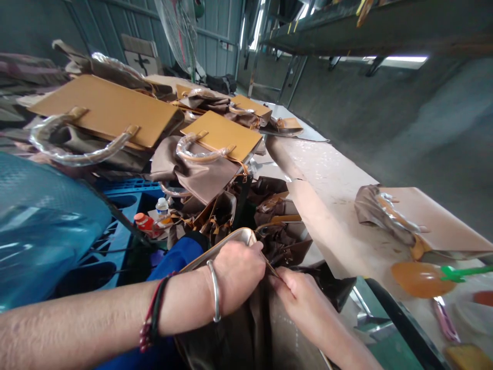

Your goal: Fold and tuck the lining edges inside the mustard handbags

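Observation:
A dark brown bag with a tan-edged rim lies open toward me at the bottom centre. My left hand, with a silver bangle at its wrist, is closed over the corner of the bag's rim. Just right of it, my right hand pinches the same edge between thumb and fingers. The two hands are close together, a short stretch of edge showing between them. The inside of the bag is mostly hidden by my hands and forearms.
Tan-and-brown handbags with wrapped handles cover the table ahead. Another bag lies on the right-hand table, near an orange ladle. More bags fill the space below. Left are a blue crate, bottles and blue plastic wrap.

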Available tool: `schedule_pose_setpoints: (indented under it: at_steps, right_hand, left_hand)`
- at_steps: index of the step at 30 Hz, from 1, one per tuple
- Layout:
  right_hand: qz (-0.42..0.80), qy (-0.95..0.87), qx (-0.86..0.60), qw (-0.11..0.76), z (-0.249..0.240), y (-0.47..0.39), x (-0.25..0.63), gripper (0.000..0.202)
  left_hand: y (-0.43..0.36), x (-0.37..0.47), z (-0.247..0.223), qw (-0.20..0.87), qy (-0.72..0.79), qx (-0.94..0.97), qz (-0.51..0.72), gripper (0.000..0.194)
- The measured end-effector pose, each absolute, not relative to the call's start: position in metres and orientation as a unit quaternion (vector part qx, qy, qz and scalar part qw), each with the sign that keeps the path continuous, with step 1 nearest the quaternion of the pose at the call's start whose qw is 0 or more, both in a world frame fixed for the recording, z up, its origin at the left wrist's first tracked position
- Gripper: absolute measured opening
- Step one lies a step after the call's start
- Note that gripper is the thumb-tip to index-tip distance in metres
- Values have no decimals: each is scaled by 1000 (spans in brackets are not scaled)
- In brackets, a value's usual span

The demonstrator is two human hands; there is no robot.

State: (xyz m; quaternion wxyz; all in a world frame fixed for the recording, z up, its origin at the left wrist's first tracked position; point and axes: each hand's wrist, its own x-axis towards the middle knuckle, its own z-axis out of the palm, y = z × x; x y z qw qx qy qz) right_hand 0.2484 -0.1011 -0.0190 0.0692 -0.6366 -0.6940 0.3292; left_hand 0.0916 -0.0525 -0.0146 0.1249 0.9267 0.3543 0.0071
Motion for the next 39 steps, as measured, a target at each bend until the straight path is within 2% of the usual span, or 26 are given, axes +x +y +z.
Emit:
schedule_pose_setpoints:
  at_steps: [2,7,13,25,29,31,34,36,39]
  right_hand:
    - [323,-691,-643,67,-20,-102,250,28]
    - [342,-701,-621,74,-24,-106,260,32]
    - [369,-694,-613,80,-29,-106,264,33]
    - [360,-711,-599,82,-27,-102,262,36]
    - [362,-692,-618,92,-29,-104,265,35]
    - [372,-662,-641,110,-33,-106,273,37]
    - [386,-615,-668,159,-40,-111,290,41]
    - [387,-589,-681,200,-43,-115,300,42]
    - [385,-575,-683,233,-42,-123,306,41]
  left_hand:
    - [-52,90,-18,132,353,926,25,16]
    - [-37,82,-26,250,310,909,123,14]
    - [-25,85,-29,316,290,889,160,15]
    - [-26,87,-37,306,306,882,186,16]
    - [-26,83,-21,310,284,885,201,13]
    - [-27,74,-3,336,271,868,247,20]
    - [-32,54,14,398,371,784,299,39]
    - [-38,43,8,459,428,710,319,64]
    - [-47,37,-18,573,409,630,328,92]
